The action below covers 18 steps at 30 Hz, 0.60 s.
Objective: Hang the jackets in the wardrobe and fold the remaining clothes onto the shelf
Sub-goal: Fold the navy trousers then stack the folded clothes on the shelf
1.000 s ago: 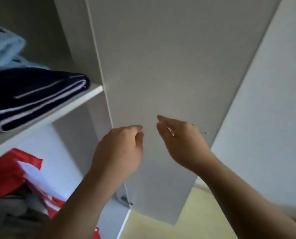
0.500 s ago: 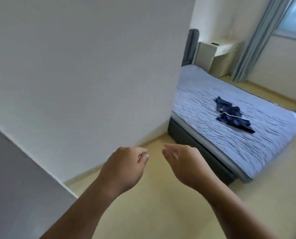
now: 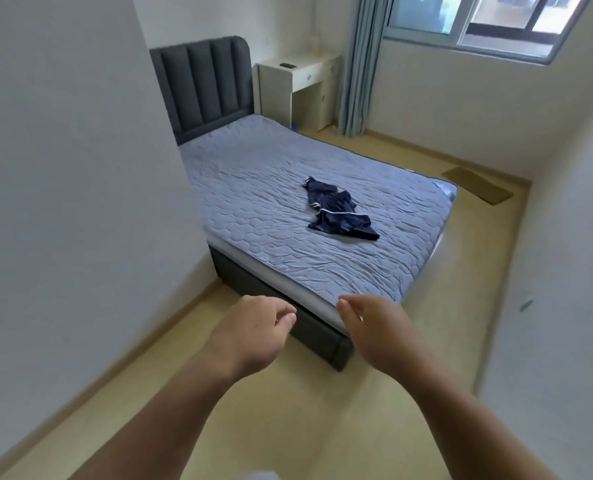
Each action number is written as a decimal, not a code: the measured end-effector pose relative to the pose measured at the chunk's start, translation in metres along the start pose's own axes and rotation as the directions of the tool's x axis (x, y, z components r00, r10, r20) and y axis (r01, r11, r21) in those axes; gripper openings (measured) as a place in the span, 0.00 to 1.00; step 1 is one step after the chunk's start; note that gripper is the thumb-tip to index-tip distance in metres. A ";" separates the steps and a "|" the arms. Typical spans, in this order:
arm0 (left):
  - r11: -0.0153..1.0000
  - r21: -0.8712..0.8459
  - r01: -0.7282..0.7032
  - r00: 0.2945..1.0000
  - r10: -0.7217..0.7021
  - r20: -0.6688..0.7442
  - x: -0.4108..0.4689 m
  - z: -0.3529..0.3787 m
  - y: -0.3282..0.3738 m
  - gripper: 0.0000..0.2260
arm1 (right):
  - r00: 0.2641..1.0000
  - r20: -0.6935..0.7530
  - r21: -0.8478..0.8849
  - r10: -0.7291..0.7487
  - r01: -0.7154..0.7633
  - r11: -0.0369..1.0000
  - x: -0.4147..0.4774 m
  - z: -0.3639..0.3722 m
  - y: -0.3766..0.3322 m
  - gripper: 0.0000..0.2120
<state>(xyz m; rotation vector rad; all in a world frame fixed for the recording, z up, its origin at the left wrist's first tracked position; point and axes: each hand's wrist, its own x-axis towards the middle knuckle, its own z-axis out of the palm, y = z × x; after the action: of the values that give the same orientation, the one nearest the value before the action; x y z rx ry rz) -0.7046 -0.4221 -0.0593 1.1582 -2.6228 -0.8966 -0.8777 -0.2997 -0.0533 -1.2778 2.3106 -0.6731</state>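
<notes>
Navy garment (image 3: pixel 340 211) with white piping is seen lying crumpled on the bed (image 3: pixel 253 174), near the middle of the quilted blue cover and somewhat toward the foot end. Both hands are held in the air just short of the bed's near corner. The left hand (image 3: pixel 253 330) and the right hand (image 3: pixel 371 327) are each loosely curled, with relaxed fingers, and nothing is held in either.

The step in hand is judged to be fetching the next piece for folding. The garment lies well apart from the hands, so the bed must be approached before it can be gathered up.

A second earlier a wardrobe door and shelf were faced. That view has been turned away from, and the whole bed, up to its dark headboard (image 3: pixel 201 88), is now shown. The hands have been kept in much the same empty pose.
</notes>
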 end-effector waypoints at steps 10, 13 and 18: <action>1.000 -0.012 -0.007 0.998 0.008 0.070 0.267 0.085 0.058 0.11 | 0.998 -0.029 -0.083 0.054 -0.057 0.995 0.218 -0.084 0.149 0.19; 1.000 0.019 0.020 0.993 -0.022 0.118 0.350 0.107 0.082 0.11 | 0.994 0.003 -0.106 0.107 -0.106 0.989 0.278 -0.126 0.193 0.19; 0.998 0.041 -0.048 0.969 0.037 0.243 0.479 0.137 0.150 0.11 | 0.986 -0.025 -0.132 0.164 -0.166 0.977 0.366 -0.203 0.262 0.20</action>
<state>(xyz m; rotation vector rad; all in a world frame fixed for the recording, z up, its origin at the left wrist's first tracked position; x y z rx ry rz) -1.1800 -0.6199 -0.1373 1.0584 -2.8630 -1.0345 -1.3459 -0.4510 -0.0906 -1.1230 2.4756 -0.4798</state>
